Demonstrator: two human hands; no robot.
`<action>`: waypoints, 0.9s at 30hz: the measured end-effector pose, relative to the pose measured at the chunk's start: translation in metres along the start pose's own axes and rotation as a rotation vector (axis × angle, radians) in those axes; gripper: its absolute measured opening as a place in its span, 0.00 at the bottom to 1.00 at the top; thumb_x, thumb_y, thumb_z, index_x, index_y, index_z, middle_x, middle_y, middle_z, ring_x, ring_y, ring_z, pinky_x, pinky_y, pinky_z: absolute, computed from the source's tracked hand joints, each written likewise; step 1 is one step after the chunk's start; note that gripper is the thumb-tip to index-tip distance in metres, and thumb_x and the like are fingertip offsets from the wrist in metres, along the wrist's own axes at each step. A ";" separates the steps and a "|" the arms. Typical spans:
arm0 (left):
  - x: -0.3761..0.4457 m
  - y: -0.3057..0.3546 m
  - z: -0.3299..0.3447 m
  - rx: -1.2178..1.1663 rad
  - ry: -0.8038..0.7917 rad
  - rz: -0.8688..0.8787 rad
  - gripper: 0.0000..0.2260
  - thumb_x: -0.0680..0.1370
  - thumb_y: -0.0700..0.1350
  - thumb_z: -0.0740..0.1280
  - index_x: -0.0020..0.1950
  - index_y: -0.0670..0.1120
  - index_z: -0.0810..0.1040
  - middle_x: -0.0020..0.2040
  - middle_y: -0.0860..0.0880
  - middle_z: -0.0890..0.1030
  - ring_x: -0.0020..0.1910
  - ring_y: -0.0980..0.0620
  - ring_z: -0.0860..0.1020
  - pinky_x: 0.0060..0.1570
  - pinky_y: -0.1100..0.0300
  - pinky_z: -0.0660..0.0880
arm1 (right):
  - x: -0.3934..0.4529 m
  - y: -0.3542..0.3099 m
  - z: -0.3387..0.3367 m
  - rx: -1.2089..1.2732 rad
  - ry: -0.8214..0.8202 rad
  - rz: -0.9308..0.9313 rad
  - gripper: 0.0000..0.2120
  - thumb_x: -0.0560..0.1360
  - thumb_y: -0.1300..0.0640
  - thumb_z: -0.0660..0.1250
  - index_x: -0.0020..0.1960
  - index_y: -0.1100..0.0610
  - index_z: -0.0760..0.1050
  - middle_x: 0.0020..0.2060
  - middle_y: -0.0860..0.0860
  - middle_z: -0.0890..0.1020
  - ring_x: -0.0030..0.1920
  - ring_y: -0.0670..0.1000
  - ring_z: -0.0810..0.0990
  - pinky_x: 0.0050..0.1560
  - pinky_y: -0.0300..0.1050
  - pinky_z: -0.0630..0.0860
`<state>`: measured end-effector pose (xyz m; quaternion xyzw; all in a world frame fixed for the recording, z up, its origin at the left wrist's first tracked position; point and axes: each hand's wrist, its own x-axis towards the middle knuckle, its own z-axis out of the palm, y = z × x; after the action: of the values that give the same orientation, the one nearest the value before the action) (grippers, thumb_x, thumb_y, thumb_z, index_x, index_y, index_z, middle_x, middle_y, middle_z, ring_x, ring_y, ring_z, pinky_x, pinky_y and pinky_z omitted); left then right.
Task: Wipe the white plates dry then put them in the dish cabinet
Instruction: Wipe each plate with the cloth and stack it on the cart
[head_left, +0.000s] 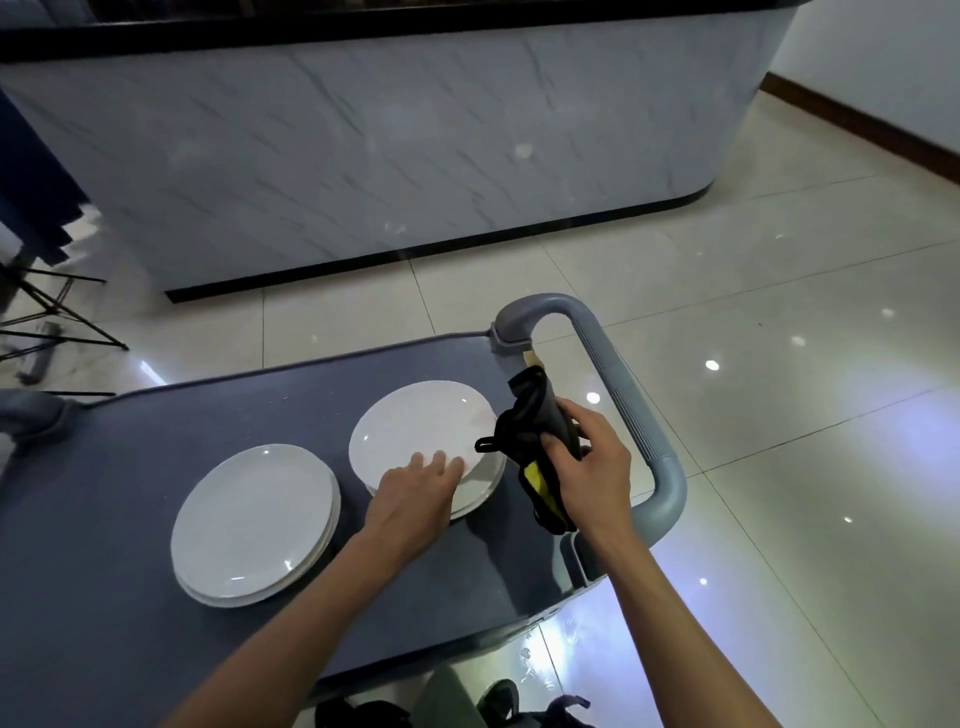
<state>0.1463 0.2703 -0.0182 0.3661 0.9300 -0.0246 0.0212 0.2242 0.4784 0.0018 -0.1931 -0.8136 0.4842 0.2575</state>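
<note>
White plates (421, 431) are sitting stacked on the right of the cart (130, 649); the left hand (415, 491) is resting flat-fingered on the top one, the right hand (592, 457) gripping a cloth (524, 431). Probably slippery and breakable, so best lifted by the rim.

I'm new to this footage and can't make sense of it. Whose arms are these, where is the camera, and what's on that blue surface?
There is no machine here. The single picture comes from a wide-angle camera worn on a person's head, looking down at their own two arms. The blue surface is the top of a cart with a grey handle. On it lie two stacks of white plates: the left stack and the right stack. The left hand rests with straight fingers on the right stack's top plate. The right hand grips a bunched black and yellow cloth beside that stack. Behind stands a marble-look counter on a tiled floor.
</note>
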 end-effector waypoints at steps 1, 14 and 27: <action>-0.001 0.000 0.002 0.004 -0.019 0.002 0.20 0.78 0.42 0.59 0.71 0.49 0.68 0.60 0.47 0.76 0.53 0.42 0.76 0.36 0.52 0.65 | -0.001 0.002 -0.001 -0.005 0.004 0.007 0.19 0.75 0.59 0.71 0.63 0.43 0.78 0.54 0.31 0.78 0.56 0.35 0.76 0.55 0.32 0.74; -0.001 0.010 0.018 0.007 -0.124 0.016 0.24 0.81 0.41 0.57 0.77 0.48 0.59 0.75 0.45 0.66 0.68 0.38 0.68 0.52 0.48 0.74 | -0.008 0.014 -0.003 -0.029 0.017 0.092 0.18 0.77 0.59 0.72 0.64 0.45 0.78 0.54 0.36 0.79 0.56 0.33 0.75 0.59 0.38 0.77; -0.011 0.003 0.030 0.020 -0.095 0.083 0.28 0.78 0.38 0.64 0.78 0.44 0.62 0.76 0.40 0.67 0.73 0.32 0.66 0.60 0.43 0.75 | -0.014 0.008 0.002 -0.019 -0.004 0.094 0.18 0.76 0.60 0.72 0.64 0.46 0.79 0.55 0.38 0.80 0.56 0.33 0.75 0.57 0.35 0.76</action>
<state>0.1571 0.2637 -0.0474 0.4029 0.9117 -0.0505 0.0627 0.2350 0.4725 -0.0090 -0.2325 -0.8088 0.4884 0.2310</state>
